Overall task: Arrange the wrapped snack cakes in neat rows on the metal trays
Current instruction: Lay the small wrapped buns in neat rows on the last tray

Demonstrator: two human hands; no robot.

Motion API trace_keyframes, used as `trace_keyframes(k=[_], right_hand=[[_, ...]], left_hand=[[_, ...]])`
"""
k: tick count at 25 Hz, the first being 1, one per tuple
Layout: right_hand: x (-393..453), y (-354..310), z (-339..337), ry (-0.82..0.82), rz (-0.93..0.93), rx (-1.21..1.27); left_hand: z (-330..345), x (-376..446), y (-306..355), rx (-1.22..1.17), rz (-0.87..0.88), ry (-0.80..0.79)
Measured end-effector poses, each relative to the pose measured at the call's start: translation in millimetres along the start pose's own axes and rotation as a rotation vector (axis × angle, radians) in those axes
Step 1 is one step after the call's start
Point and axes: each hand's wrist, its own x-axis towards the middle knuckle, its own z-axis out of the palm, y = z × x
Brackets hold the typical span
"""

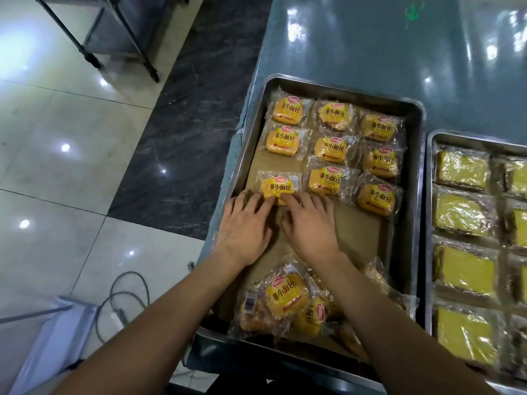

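**Both hands settle a cake by the tray's left wall**

Left hand [244, 223] and right hand [309, 220], each grip spread flat, press one wrapped snack cake [278, 189] near the metal tray [244, 155]'s left edge. Bare liner [359, 235] lies open rightward; loose cakes [288, 300] crowd the near rim.

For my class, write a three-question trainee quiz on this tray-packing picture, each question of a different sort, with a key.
1. True or false: both the left hand and the right hand touch the same wrapped cake.
2. How many wrapped cakes lie in rows on the near tray, counting the one under the hands? A) six B) nine C) twelve
3. Fill in: the loose pile of cakes still to be placed lies at the ____ end of that tray.

Key: 1 true; 2 B; 3 near. The second tray, to the right, already holds rows of plain yellow cakes.
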Motion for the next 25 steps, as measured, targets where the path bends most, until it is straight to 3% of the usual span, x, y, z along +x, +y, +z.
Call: trace_keyframes(k=[5, 13, 21, 25], right_hand=[[4.4, -6.3, 14.8, -0.031, -0.071, -0.059], [33.2, -0.4, 6.2, -0.041, -0.033, -0.095], [24.8, -0.4, -5.5, -0.053, -0.034, -0.012], [-3.8, 10.4, -21.0, -0.017, 0.027, 0.078]], left_hand=[[3.9, 7.4, -5.0, 0.065, -0.032, -0.018], [-5.0, 45.2, -5.8, 0.184, 0.004, -0.032], [-7.6, 40.6, -5.3, 0.156, 0.004, -0.041], [-8.9, 12.2, 6.0, 0.054, 0.091, -0.005]])
